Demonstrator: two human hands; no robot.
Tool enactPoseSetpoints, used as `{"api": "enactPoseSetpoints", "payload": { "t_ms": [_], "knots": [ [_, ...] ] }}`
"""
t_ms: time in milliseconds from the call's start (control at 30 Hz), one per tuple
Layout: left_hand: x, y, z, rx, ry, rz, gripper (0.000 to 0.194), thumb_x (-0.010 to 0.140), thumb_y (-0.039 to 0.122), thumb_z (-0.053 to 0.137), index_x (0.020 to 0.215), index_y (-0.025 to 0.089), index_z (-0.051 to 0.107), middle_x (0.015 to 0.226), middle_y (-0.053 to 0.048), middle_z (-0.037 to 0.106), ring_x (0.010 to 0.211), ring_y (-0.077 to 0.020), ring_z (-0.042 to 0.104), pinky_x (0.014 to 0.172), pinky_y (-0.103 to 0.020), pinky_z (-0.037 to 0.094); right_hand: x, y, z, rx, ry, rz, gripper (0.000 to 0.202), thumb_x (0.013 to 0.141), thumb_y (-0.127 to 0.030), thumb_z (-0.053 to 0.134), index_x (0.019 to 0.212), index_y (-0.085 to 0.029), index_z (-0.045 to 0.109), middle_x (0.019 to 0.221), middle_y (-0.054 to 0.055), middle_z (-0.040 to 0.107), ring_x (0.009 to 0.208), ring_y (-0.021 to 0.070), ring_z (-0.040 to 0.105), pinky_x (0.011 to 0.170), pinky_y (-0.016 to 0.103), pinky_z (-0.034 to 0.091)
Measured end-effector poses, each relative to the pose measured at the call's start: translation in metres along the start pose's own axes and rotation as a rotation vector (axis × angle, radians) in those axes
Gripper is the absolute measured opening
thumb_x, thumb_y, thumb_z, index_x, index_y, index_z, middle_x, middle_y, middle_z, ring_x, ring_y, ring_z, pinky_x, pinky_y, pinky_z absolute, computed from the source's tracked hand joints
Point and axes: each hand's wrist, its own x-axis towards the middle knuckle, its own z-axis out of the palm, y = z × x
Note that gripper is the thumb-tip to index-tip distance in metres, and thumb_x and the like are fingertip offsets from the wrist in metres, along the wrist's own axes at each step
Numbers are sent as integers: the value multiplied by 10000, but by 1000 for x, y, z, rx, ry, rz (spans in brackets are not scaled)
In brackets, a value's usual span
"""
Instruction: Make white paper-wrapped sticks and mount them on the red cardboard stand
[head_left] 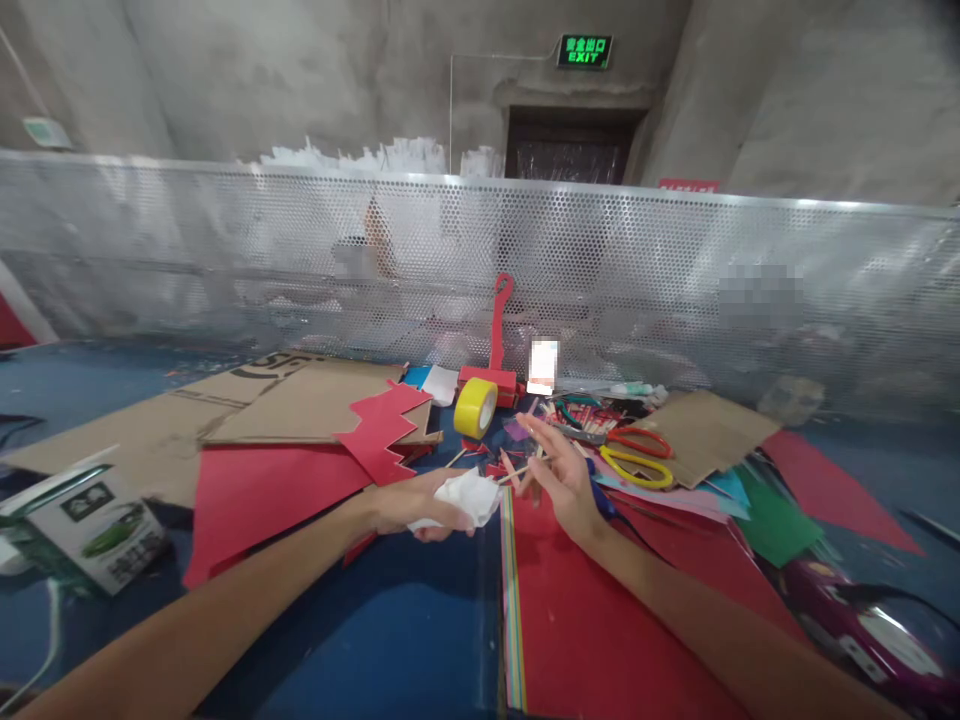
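My left hand (420, 505) is closed round a crumpled white tissue (469, 497). A thin wooden stick (514, 475) runs from the tissue's right side to my right hand (562, 480). The thumb and some fingers of that hand pinch the stick, while its index finger points up and to the left. Below my right hand lies a stack of red paper (600, 610) with coloured edges. Just beyond both hands are small red scraps (495, 468) and a roll of yellow tape (471, 408).
Cardboard (300, 405) and zigzag-cut red paper (386, 425) lie on the left, near a green-and-white box (105, 535). Orange-handled scissors (637, 442) and yellow-handled scissors (637, 470) lie right. A perforated metal screen (262, 260) closes off the back.
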Motion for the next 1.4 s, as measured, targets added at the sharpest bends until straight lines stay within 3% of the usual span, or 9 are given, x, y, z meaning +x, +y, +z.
{"api": "enactPoseSetpoints", "payload": {
  "t_ms": [367,567,733,867,933,1067,1233,1300,1400],
  "knots": [
    [1,0,0,127,31,-60,500,735,323,770,1146,193,516,703,59,561,428,-41,426,351,-148,340,0,6,5,81,-29,-5,479,933,-330,569,1406,-343,492,1551,128,375,488,42,585,379,204,448],
    [5,-1,2,226,60,51,424,779,428,725,1077,185,546,622,77,497,405,-54,433,353,-159,352,3,7,4,102,-21,1,477,923,-320,581,1396,-328,519,1522,142,419,476,31,557,387,197,427],
    [7,-2,0,508,236,93,437,856,566,597,1026,164,569,718,8,591,534,-116,562,445,-209,435,2,9,6,119,2,25,458,911,-316,591,1368,-308,550,1490,152,462,456,28,544,378,194,415],
    [10,-5,-5,874,446,207,428,870,595,567,965,181,621,888,-56,671,781,-206,640,639,-283,482,1,8,9,105,31,39,473,898,-327,598,1368,-294,552,1487,156,464,468,41,553,373,202,411],
    [9,-6,-5,1034,494,224,431,922,588,486,1046,199,623,1009,-81,689,937,-257,647,750,-326,485,1,8,10,96,46,43,488,897,-329,595,1380,-294,540,1486,156,465,474,46,556,378,207,414],
    [6,-9,3,1204,450,222,467,1013,521,266,1230,200,526,1193,-110,634,1070,-275,637,863,-370,482,1,10,10,91,68,54,524,893,-320,596,1409,-284,513,1472,166,480,461,44,539,372,208,396],
    [6,-9,14,1389,335,191,699,827,706,540,1279,178,473,1225,-123,610,1048,-325,644,776,-371,516,2,10,10,93,76,53,533,885,-318,598,1411,-300,512,1516,160,420,454,37,529,351,209,375],
    [8,-8,16,1452,346,171,632,865,635,550,1281,167,468,1233,-130,604,1061,-326,637,767,-372,518,2,10,10,104,76,62,541,883,-325,599,1415,-304,507,1523,157,410,451,36,522,345,211,374],
    [9,-6,18,1499,409,95,380,944,447,500,1200,165,507,1167,-121,626,1038,-313,647,766,-375,517,3,9,11,118,73,65,542,883,-327,598,1416,-307,505,1527,156,406,456,37,523,344,206,370]
  ]
}}
